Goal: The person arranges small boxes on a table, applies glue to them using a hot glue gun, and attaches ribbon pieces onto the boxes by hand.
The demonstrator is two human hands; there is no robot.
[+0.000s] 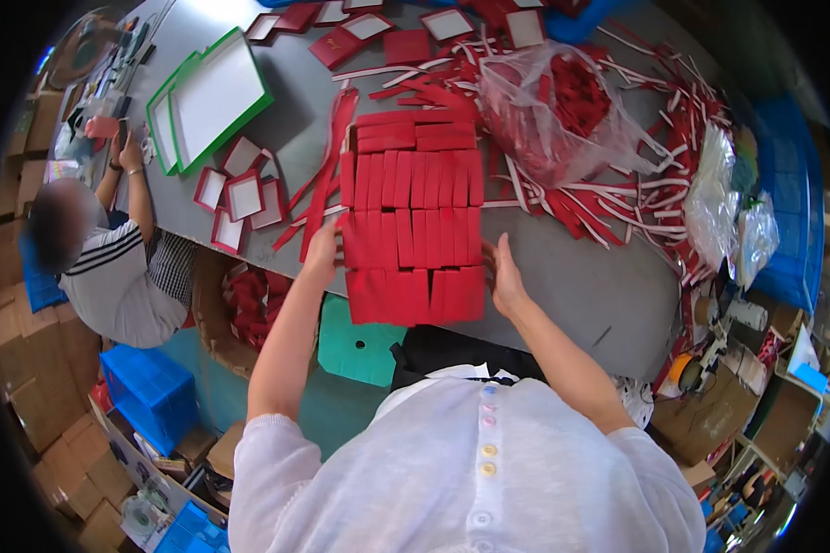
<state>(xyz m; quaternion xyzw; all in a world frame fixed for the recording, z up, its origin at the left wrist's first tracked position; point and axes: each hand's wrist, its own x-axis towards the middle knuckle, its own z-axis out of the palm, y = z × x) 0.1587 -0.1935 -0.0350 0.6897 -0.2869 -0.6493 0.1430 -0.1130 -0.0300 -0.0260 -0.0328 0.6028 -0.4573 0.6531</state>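
A tight block of small red boxes [415, 240], packed in rows, lies between my two hands at the table's near edge. Its near end reaches past that edge. On its left side, my left hand [323, 251] is closed against the boxes, the fingertips partly hidden. From the right, my right hand [505, 278] holds the opposite side with the thumb raised and the other fingers partly out of sight behind the boxes. Red ribbon strips [327, 175] lie just left of the block.
Open red boxes [244, 195] and a green-edged white tray [217, 101] are at left. A clear bag [549, 120] with red pieces and tangled red-white strips [655, 194] spread right. A co-worker [124, 267] sits at left. Blue bins [152, 392] stand below the grey table [590, 295].
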